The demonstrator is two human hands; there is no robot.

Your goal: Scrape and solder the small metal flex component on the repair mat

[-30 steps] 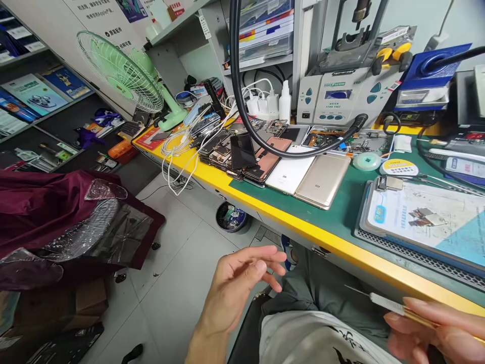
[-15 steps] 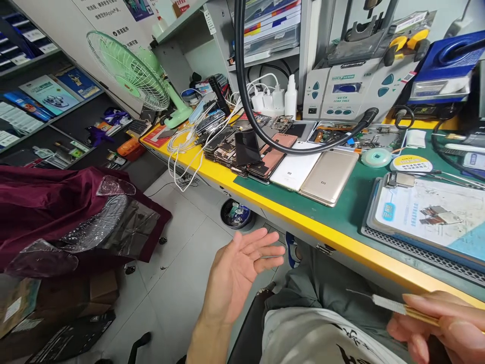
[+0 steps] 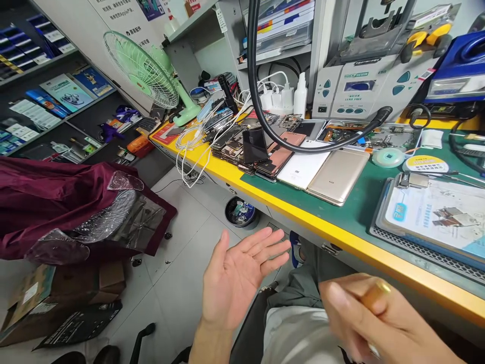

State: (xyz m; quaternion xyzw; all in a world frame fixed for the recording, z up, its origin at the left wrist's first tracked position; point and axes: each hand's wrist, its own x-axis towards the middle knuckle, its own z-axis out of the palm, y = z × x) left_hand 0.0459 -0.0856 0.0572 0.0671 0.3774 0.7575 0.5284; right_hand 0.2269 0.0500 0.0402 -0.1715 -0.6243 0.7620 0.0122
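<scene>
My left hand is held palm up in front of the bench, fingers stretched out and nothing in it. My right hand is closed above my lap, to the right of the left hand and apart from it. From this fist shows the rounded end of a brass-handled hand tool; the rest of the tool is covered by the fingers, and the hand is a little blurred. Beyond the hands, on the green mat, lie a gold phone, a white phone and a stack of opened phones.
A yellow-edged bench runs across, with a blue-and-white box at right and a soldering station behind. A thick black cable loops over the phones. A green fan stands left; a bin sits below.
My right hand has moved left toward the left hand and turned, so the tool's thin tip is hidden. My left palm has opened upward more. The view has shifted slightly left.
</scene>
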